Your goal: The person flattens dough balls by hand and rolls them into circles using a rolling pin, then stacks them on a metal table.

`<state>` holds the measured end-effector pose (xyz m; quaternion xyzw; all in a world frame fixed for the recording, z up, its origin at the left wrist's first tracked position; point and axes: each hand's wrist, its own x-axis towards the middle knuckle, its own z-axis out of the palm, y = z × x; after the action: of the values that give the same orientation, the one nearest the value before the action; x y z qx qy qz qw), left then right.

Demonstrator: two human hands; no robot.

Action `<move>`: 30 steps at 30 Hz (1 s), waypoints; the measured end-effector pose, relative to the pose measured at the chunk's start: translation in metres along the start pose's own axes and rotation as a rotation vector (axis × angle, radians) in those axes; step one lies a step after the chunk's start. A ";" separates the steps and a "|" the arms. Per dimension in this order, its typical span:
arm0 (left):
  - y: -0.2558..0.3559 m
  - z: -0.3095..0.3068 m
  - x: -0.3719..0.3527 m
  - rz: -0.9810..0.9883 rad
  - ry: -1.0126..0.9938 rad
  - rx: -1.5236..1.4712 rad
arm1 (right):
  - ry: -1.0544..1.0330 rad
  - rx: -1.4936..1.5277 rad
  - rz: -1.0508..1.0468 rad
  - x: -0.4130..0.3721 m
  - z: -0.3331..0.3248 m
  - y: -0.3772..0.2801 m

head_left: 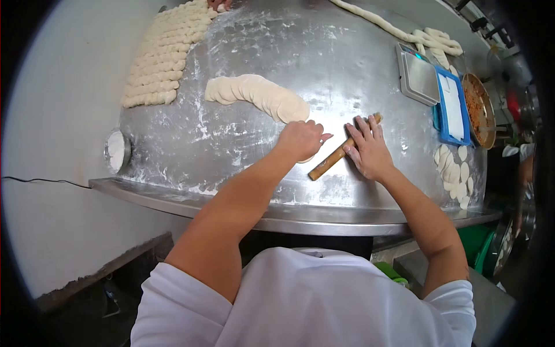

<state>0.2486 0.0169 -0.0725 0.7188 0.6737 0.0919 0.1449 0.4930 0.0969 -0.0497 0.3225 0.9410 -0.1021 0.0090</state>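
A small round metal tin of white flour (117, 151) sits at the edge, well left of the left fingers. Beyond it lie rows of pale twisted dough pieces (155, 61). A curved, overlapping row of flat round dough wrappers (257, 95) ends just beyond the left hand (300, 140). Its fingers curl down over a thin pale dough disc (307, 158), mostly hidden; whether they pinch it cannot be told. Just right of them a tan wooden rolling pin (329, 161) lies slanted on the floured steel surface (243, 150), under the right hand (369, 151), whose fingers rest flat and open on it. Right of those fingers lie small white dough rounds (454, 172); beyond them, a grey metal scale (417, 78) and a blue tray (455, 141).
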 end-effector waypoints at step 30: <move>-0.014 -0.029 -0.013 -0.531 -0.293 -0.774 | 0.050 -0.013 -0.060 -0.019 0.014 0.013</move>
<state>0.2254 0.0073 -0.0491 0.4210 0.7227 0.1934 0.5129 0.5150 0.0927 -0.0639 0.2964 0.9509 -0.0882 -0.0156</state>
